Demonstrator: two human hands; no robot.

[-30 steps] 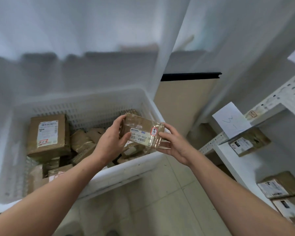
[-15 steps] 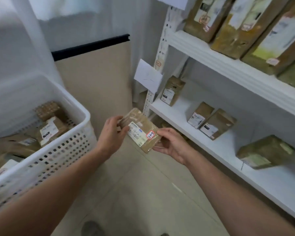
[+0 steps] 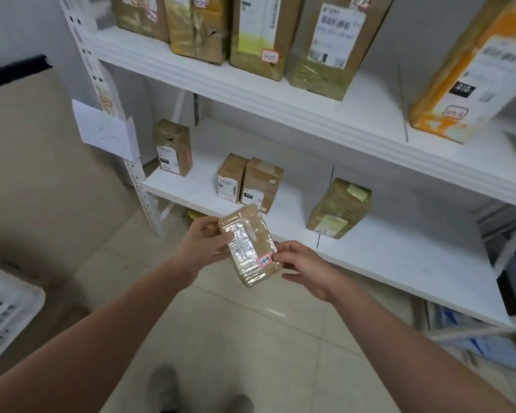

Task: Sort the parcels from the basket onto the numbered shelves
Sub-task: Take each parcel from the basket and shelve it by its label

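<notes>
In the head view, the person holds one small parcel (image 3: 249, 245) with both hands in the air, over the tiled floor (image 3: 251, 338) and just in front of the lower shelf (image 3: 385, 257). The parcel is brown, wrapped in shiny clear tape, and it has a white label on the top face. A small sticker with a red border (image 3: 264, 260) sits near its near right corner; the writing on it is too blurred to read with certainty.

The left hand (image 3: 201, 247) grips the left long edge of the parcel, with the fingers curled around it. The right hand (image 3: 303, 268) pinches the near right corner, and the thumb tip lies just beside the sticker.

On the lower shelf four brown boxes stand upright. One box (image 3: 172, 150) is at the far left, near the perforated post. Two boxes (image 3: 231, 181) and (image 3: 261, 184) stand touching each other, directly behind the held parcel. A taped box (image 3: 338, 208) is more to the right, apart from the pair.

The upper shelf (image 3: 280, 93) carries a row of bigger parcels side by side, and an orange and white carton (image 3: 471, 67) leans at the right end. A white paper sheet (image 3: 105, 132) hangs on the post at the left.

Only a corner of the white basket (image 3: 9, 305) shows at the lower left edge, well apart from the parcel. The tips of the person's shoes (image 3: 164, 386) are at the bottom
</notes>
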